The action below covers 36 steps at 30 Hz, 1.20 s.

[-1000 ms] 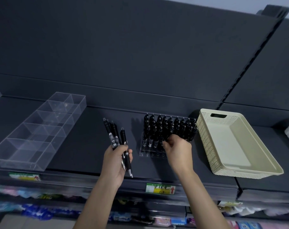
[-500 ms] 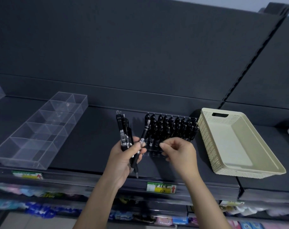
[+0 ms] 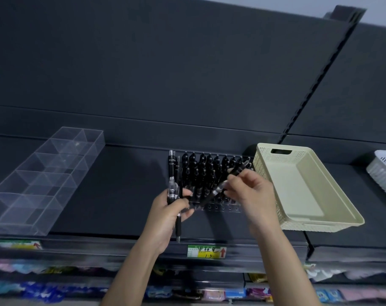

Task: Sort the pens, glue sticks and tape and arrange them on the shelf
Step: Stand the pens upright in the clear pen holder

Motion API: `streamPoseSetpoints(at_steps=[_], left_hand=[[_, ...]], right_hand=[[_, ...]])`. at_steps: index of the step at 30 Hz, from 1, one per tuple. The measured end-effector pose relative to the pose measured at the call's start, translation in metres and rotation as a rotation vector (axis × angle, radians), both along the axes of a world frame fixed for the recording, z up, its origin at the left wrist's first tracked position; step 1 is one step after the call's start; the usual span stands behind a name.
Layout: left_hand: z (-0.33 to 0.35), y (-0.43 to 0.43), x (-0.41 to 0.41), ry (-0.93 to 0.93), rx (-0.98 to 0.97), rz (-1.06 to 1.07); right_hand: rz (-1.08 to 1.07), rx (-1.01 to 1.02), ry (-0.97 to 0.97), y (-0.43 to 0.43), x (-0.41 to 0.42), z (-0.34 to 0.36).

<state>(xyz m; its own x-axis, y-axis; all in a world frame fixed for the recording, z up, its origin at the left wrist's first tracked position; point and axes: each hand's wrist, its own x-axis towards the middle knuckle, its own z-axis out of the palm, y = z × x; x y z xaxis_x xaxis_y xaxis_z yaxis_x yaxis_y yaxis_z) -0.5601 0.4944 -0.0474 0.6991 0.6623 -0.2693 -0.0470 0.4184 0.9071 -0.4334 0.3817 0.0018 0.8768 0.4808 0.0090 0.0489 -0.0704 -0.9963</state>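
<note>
The right hand (image 3: 253, 195) has pinched 1 black pen (image 3: 236, 171) from the bundle (image 3: 171, 173) the left hand (image 3: 167, 217) grips; seat it tip-first in a free rack (image 3: 223, 207) hole.

A clear plastic divider tray (image 3: 44, 180) lies at left, a beige perforated basket (image 3: 306, 191) at right, and a white basket (image 3: 384, 173) at the right edge. A yellow-green price label (image 3: 206, 251) sits lower centre, with blurred packets (image 3: 44, 290) below it.
</note>
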Motion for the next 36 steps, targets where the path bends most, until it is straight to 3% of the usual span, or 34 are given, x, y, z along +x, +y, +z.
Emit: streamPoseSetpoints(at_steps=[5, 16, 28, 31, 34, 36], left_hand=[[-0.006, 0.003, -0.002, 0.035, 0.019, 0.036], [-0.007, 0.006, -0.011, 0.015, 0.043, 0.104], [-0.003, 0.005, -0.01, -0.09, 0.003, 0.089], [-0.003, 0.001, -0.006, -0.09, 0.086, 0.045], [0.0, -0.006, 0.002, -0.098, 0.179, -0.051], [0.002, -0.012, 0.008, -0.095, 0.232, -0.128]], right_hand=[[-0.17, -0.259, -0.384, 0.003, 0.007, -0.007], [-0.122, -0.428, -0.526, 0.017, 0.001, -0.033], [-0.061, -0.482, -0.458, 0.01, -0.001, -0.042], [-0.033, -0.361, -0.342, 0.002, -0.006, -0.031], [0.157, -0.154, -0.096, 0.001, -0.016, -0.015], [0.222, -0.097, -0.064, 0.0, -0.017, -0.01]])
